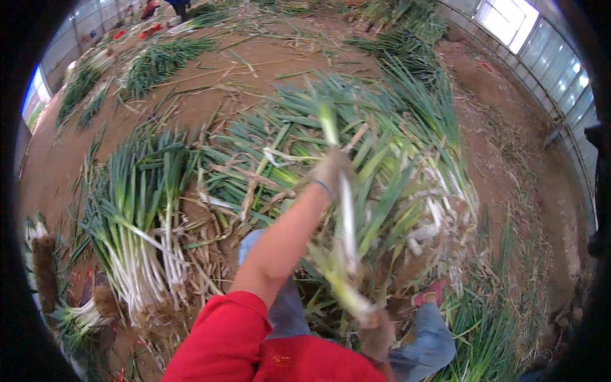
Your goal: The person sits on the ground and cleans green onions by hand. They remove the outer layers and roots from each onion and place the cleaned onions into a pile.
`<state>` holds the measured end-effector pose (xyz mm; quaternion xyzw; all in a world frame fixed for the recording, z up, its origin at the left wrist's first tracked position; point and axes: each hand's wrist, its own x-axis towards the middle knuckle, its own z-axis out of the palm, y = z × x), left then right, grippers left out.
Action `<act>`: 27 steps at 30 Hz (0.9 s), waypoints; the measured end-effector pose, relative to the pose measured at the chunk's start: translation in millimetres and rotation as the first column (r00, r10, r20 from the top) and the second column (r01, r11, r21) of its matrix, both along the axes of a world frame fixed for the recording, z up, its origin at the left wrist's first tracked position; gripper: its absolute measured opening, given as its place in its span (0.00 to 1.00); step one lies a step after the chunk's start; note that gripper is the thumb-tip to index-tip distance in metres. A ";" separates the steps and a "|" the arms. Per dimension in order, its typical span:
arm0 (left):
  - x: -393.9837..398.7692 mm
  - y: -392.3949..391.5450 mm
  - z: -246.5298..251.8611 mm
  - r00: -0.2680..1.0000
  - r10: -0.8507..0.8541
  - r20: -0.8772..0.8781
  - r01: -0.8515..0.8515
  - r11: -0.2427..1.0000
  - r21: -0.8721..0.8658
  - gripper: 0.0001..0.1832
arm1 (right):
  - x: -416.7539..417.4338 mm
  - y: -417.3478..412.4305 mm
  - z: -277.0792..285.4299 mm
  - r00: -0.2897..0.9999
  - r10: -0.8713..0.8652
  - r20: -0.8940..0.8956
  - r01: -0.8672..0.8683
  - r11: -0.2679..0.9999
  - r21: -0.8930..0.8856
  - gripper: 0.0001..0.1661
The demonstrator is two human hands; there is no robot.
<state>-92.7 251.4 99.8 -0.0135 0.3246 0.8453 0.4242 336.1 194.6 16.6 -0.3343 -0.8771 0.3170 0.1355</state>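
Note:
My left hand (pixel 335 167), blurred by motion, is closed around the shaft of a long green onion (pixel 347 210). Its white root end points down towards my lap and its green part up and away. Lower down, near my knee, my right hand (pixel 377 332) is closed on the white end of a stripped yellow-green leaf sheath (pixel 351 296), which slants up to the left beside the onion's roots. Whether the sheath is still joined to the onion cannot be told. A large heap of green onions (pixel 267 138) spreads under and beyond my left hand.
Cleaned onions (pixel 138 248) lie in a bunch at the left, roots towards me. Dry leaf scraps (pixel 205 253) litter the soil. More onion piles (pixel 162 62) lie further off, near another person (pixel 179 7). Metal-framed translucent walls (pixel 553 57) stand at the sides.

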 end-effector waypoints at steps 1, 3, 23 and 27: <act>-14.3 -6.0 12.9 0.994 0.085 0.067 -0.080 0.994 -0.070 0.19 | 17.2 -8.8 -8.0 0.996 0.027 0.087 -0.034 0.996 0.083 0.22; -15.8 -11.0 25.0 0.989 0.058 0.138 -0.068 0.995 0.072 0.21 | 36.0 -1.1 -10.8 0.739 0.082 0.668 -0.085 0.996 -0.028 0.21; 17.6 -10.2 37.3 0.603 -0.773 -0.195 0.581 0.258 0.772 0.26 | -26.5 -5.1 -1.0 0.992 0.082 -0.095 -0.075 0.994 0.073 0.17; -15.7 -14.8 57.3 0.826 -0.504 0.251 0.210 0.689 0.694 0.23 | 26.3 -8.5 16.6 0.999 0.030 0.034 -0.003 0.788 -0.616 0.17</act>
